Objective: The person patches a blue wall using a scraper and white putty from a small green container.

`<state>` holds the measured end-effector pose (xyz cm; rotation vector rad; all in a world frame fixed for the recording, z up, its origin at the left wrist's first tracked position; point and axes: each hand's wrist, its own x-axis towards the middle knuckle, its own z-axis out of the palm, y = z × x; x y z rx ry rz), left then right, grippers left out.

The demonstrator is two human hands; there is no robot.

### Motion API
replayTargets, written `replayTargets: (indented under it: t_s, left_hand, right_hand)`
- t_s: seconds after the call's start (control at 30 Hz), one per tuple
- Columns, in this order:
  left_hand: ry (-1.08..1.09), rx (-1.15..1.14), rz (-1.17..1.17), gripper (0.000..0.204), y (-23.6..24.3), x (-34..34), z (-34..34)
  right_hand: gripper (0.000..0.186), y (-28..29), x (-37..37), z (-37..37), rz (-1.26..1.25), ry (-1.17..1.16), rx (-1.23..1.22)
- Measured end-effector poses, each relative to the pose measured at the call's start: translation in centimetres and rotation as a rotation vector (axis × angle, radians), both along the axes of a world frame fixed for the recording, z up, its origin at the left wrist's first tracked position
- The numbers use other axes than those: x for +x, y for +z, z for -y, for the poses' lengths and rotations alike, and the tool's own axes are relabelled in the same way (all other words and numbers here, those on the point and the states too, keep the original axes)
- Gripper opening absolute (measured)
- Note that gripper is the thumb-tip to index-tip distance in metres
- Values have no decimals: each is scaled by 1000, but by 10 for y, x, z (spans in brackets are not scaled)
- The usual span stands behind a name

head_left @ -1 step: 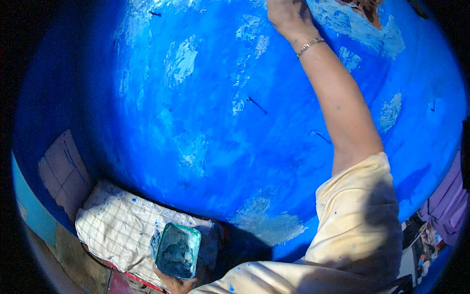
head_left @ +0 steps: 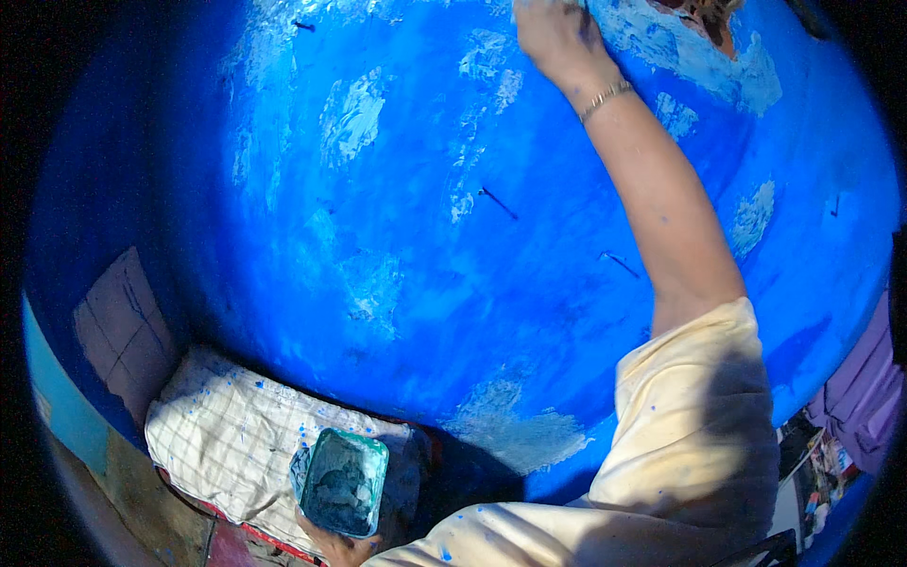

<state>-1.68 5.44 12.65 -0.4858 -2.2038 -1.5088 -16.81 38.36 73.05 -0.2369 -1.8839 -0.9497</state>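
Note:
My right arm reaches up across a bright blue wall (head_left: 425, 255). At the top edge my right hand (head_left: 562, 42), with a metal bracelet (head_left: 605, 97) on its wrist, bends its fingers against the wall. The fingertips are partly cut off, and I cannot make out what they grip. Low in the view my left hand (head_left: 342, 546) holds a green-rimmed rectangular tub (head_left: 348, 484) from below and the side. Inside the tub is a pale grey-blue paste (head_left: 342, 489). Light, rough patches (head_left: 354, 118) lie on the wall.
Several nails (head_left: 498, 203) stick out of the wall. A broken-out hole (head_left: 713, 24) shows at the upper right. Below the wall lies a paint-spotted, checked white cloth (head_left: 236, 430). Purple fabric (head_left: 862, 387) hangs at the right, above assorted clutter (head_left: 827, 482).
My right hand and forearm have shifted slightly down and to the right. My left hand and the tub have stayed in place.

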Motion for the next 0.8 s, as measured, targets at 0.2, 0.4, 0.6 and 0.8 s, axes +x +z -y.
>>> replayTargets:
  t_s: [0.2, 0.4, 0.6, 0.8]
  left_hand:
    - [59, -96, -27, 130, -8, 5, 14]
    - [56, -85, -50, 130, -10, -1, 12]
    - [81, -149, -49, 131, -31, 2, 22]
    - [94, -129, -62, 129, -10, 8, 18]
  right_hand:
    - [32, -33, 31, -16, 27, 286, 174]
    - [23, 55, 0, -20, -299, 734, 247]
    - [29, -12, -34, -2, -61, 12, 211]
    - [21, 24, 25, 12, -241, 413, 196]
